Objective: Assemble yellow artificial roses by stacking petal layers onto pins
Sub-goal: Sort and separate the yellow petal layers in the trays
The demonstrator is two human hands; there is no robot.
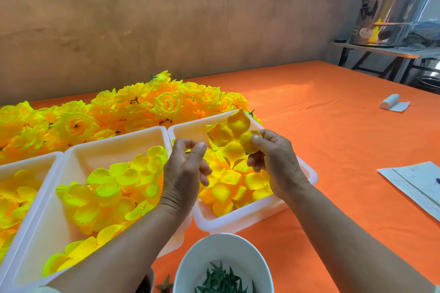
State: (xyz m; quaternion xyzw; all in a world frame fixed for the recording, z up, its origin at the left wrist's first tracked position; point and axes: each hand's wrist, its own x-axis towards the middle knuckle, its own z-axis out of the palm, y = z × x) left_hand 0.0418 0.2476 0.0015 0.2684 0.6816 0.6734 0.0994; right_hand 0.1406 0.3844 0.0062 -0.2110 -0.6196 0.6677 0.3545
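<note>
A yellow fabric multi-lobed petal layer (232, 135) hangs spread above loose yellow petal layers (228, 188) heaped in a white plastic tray (240, 219). Finished yellow fabric roses (133, 107) pile behind.

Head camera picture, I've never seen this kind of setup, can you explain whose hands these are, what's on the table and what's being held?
There is no machine here: the camera sits on a person's head, looking down at their own bare hands. The right hand pinches a yellow petal layer above a white tray of loose petals. The left hand is curled close by; whether it holds anything is too small to tell. Another petal tray sits to the left, finished roses are piled behind, and a white bowl of green pieces stands nearest. All rest on an orange table.
</note>
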